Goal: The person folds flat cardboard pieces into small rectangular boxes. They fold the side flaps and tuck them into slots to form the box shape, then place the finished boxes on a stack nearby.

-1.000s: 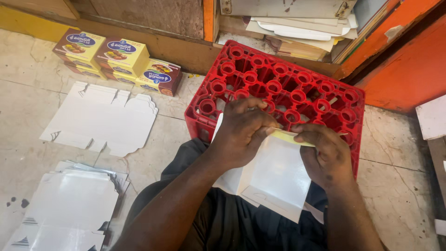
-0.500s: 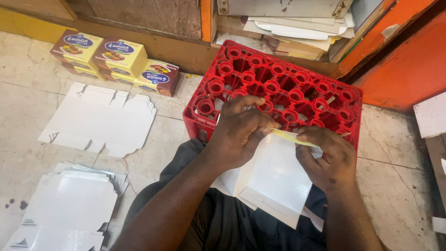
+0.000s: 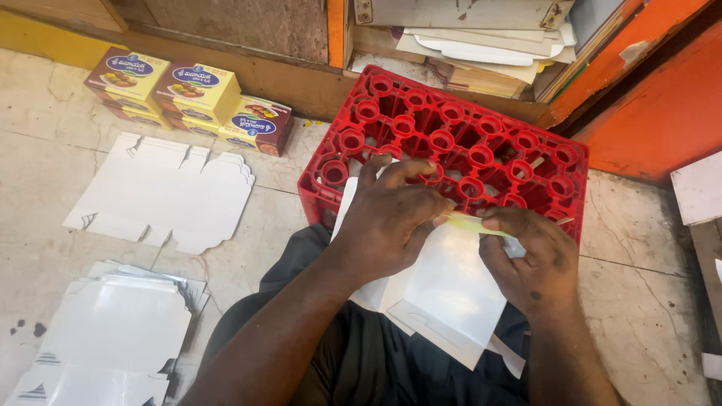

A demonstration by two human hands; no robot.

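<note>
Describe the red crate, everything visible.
The red crate is moulded plastic, its top a grid of round bottle sockets, all looking empty. It sits level on the stone floor against a wooden ledge, angled slightly to the frame. A flat white carton blank overlaps its near edge, resting towards the person's lap. The left hand and right hand work on that blank right over the near rim; whether they touch the crate is unclear.

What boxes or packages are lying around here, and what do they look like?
Yellow boxes: stacked by the far wall, left; rectangular, blue oval label.
Maroon box: right of them; same label shape.
Flat white carton blanks: spread on the floor, left.
White carton blank: held in both hands, folded against the red crate.
</note>
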